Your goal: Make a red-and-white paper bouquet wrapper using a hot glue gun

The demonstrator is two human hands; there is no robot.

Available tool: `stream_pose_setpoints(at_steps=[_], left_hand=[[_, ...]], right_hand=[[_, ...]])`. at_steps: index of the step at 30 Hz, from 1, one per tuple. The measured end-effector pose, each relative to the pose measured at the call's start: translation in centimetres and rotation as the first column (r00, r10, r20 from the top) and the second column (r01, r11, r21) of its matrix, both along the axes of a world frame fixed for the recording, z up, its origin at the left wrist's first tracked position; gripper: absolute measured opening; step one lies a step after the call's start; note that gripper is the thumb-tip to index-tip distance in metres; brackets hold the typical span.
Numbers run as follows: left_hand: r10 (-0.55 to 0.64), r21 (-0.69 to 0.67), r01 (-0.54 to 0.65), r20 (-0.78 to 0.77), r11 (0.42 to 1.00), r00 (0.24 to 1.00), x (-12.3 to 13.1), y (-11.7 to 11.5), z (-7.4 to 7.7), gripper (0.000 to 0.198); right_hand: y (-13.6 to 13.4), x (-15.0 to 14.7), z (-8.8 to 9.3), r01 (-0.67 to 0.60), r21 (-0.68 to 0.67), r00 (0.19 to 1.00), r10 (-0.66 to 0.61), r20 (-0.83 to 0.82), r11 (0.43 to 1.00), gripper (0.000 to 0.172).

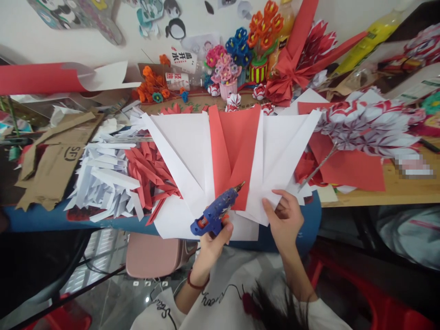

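My left hand (216, 240) is wrapped round the handle of a blue hot glue gun (216, 213), its metal nozzle tilted up to the right in front of the paper. My right hand (284, 215) pinches the lower corner of a folded white paper panel (283, 151) between thumb and fingers. Beside it stands a folded red paper panel (237, 142), and left of that another white paper panel (184, 146). The panels fan out upward, with their lower ends near my hands. A flat white sheet (244, 233) lies underneath at the table's front edge.
Piles of white paper strips (103, 178) and red folded strips (147, 169) lie on the left, near torn cardboard (55, 160). Red-and-white paper flowers (367, 123) and a red sheet (357, 160) are on the right. Crafted flower pots (228, 87) and bottles stand along the wall.
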State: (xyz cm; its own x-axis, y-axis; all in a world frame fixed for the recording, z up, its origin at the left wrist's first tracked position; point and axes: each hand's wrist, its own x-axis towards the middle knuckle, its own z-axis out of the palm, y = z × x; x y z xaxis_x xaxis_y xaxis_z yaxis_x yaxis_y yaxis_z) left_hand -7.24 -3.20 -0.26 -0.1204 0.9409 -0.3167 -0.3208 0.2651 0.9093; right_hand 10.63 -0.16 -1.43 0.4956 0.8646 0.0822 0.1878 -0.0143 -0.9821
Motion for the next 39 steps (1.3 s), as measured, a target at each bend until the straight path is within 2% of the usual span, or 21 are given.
stream_pose_setpoints(at_steps=[7,12,24,30,33,35,37,39], left_hand=[[-0.069,0.014,0.069,0.02,0.998,0.997,-0.1,0.1,0.3,0.03],[-0.074,0.047,0.071,0.05,0.996,0.996,0.1,0.4,0.4,0.031],[-0.059,-0.032,0.062,0.072,0.998,0.996,-0.3,0.2,0.0,0.033],[-0.086,0.006,0.086,0.039,0.996,0.996,-0.4,0.4,-0.1,0.032],[-0.084,0.0,0.084,0.024,0.996,0.996,-0.4,0.4,0.0,0.033],[-0.079,-0.012,0.079,0.025,0.997,0.997,-0.4,0.4,0.1,0.033],[-0.074,-0.029,0.075,0.032,0.997,0.997,-0.4,0.4,0.2,0.034],[-0.076,-0.038,0.077,0.034,0.996,0.997,-0.4,0.4,0.2,0.034]], right_hand=[[-0.1,0.1,-0.2,-0.021,0.008,1.0,0.021,-0.005,1.0,0.03],[-0.1,0.0,-0.2,-0.026,0.006,0.999,0.026,0.023,1.0,0.03],[0.0,-0.1,0.0,-0.04,-0.007,0.994,0.04,0.101,0.999,0.028],[0.1,0.3,0.2,-0.057,-0.021,0.997,0.058,0.058,0.998,0.031],[0.1,0.3,0.6,-0.098,-0.082,0.973,0.112,0.202,0.992,0.031],[0.1,0.4,0.9,-0.105,-0.114,0.928,0.139,0.347,0.988,0.032],[0.2,0.7,1.4,-0.047,-0.072,0.849,0.078,0.522,0.996,0.036],[0.3,1.2,1.8,0.005,0.04,0.733,-0.031,0.679,0.999,0.042]])
